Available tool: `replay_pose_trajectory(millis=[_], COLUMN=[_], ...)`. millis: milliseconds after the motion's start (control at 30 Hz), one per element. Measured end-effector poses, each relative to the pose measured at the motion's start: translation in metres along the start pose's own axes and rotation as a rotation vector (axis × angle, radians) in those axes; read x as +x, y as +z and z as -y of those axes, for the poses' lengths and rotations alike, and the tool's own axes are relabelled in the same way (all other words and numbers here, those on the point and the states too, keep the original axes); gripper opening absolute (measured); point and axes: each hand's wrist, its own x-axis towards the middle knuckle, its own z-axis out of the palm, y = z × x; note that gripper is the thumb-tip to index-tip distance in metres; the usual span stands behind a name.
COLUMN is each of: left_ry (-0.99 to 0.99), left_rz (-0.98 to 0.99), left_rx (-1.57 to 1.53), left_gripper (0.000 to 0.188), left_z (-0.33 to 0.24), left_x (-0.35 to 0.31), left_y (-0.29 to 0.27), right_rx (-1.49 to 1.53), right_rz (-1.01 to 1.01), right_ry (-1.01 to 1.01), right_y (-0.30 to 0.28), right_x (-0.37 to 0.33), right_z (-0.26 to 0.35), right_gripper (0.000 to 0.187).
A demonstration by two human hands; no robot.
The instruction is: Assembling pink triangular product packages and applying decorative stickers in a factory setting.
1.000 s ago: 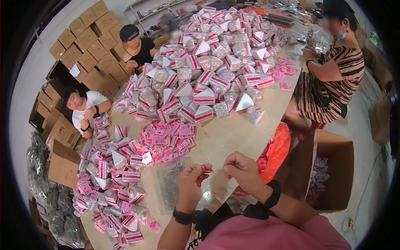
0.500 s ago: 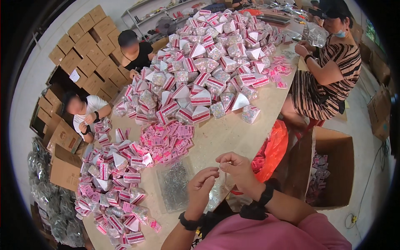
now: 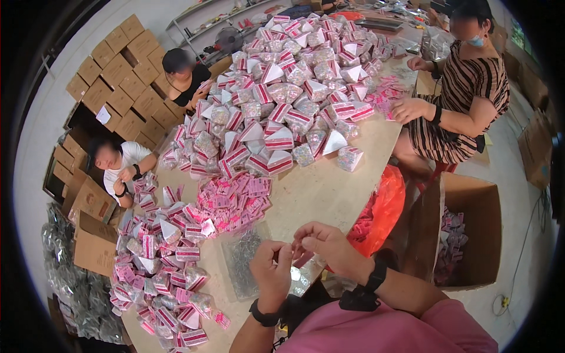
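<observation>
Close together over the table's near edge, my two hands work with their fingers drawn in. My left hand is closed, thumb against the curled fingers; what it pinches, if anything, is hidden. A small pinkish piece, perhaps a card, shows under the fingers of my right hand, which is closed on it. Beside my left hand, a shallow clear tray holds many thin silvery pieces. Just beyond it lies a heap of small pink cards.
Clear bags with pink-and-white tops form a big pile and a nearer left pile. Right of the table are a red plastic bag and an open carton. Co-workers sit left and right. Boxes are stacked behind.
My left hand has turned and its fingers have curled in, while my right hand has shifted slightly left and down. A pinkish piece now shows between them. The right-hand co-worker's arm has reached toward the table.
</observation>
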Motion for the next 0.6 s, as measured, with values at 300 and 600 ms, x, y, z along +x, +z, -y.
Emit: replay_pose_trajectory(millis=[300, 600], left_ry=[0.006, 0.085], left_rz=[0.246, 0.514], left_rx=[-0.168, 0.019], left_gripper=[0.021, 0.029], left_z=[0.012, 0.000], left_x=[-0.001, 0.011], left_y=[-0.002, -0.018], right_rx=[0.037, 0.049], right_rz=[0.102, 0.181], right_ry=[0.140, 0.318], right_y=[-0.011, -0.022], right_x=[-0.011, -0.018], right_z=[-0.001, 0.004], right_gripper=[0.018, 0.021])
